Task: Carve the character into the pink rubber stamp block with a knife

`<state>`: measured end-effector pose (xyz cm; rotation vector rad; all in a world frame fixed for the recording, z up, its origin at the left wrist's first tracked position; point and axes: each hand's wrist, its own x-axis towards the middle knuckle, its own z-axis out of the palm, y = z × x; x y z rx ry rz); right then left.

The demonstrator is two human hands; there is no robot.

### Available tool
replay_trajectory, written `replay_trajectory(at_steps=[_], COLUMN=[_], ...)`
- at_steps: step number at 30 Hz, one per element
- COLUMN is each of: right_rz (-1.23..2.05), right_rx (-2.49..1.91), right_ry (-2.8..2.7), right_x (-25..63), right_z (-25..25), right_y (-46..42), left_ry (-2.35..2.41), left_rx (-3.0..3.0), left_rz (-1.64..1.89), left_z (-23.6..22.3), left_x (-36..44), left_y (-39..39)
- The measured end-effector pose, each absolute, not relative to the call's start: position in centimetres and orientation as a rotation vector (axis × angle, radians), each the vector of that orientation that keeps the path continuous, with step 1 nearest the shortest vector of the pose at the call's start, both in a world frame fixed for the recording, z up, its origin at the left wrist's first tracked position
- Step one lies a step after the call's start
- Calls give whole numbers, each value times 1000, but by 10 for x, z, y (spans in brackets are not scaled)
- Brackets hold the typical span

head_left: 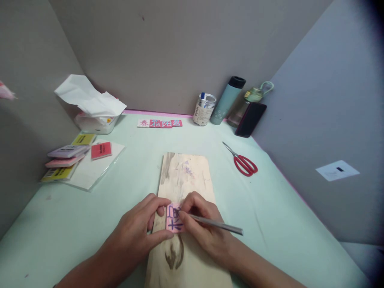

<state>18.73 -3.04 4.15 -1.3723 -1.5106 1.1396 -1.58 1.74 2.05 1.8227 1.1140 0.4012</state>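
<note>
A small pink square carving block (173, 225) with a dark purple character drawn on it lies on a wooden board (195, 176). My left hand (141, 224) pinches its left side, with the thumb at the near corner and the index finger at the far one. Held like a pen in my right hand (207, 228) is a slim silver craft knife (222, 226), its handle pointing right. Its tip is over the block, mostly hidden by my fingers. The right fingers also cover the block's right edge.
Red-handled scissors (244, 164) lie right of the board. Behind stand a jar with pens (204, 114), a blue-green bottle (228, 100) and a leaning phone (251, 120). Several character tiles (160, 123) line the back. Stacked packaged blocks (64, 158) and a tissue box (99, 122) sit left.
</note>
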Motion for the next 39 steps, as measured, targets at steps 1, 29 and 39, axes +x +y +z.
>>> replay_trajectory(at_steps=[1,29,39], right_rz=[1141,1151,1149], right_rx=[-1374,-1373,-1381], right_ry=[-1515,-1668,-1696], right_x=[187,190,191], right_z=[42,57,57], right_y=[-31,-29,-29], left_ry=[1116,1103,1088], left_rx=[1822,1855,1858], left_rz=[402,404,402], left_z=[21,20,20], left_x=[-16,-15,-17], left_y=[17,17,18])
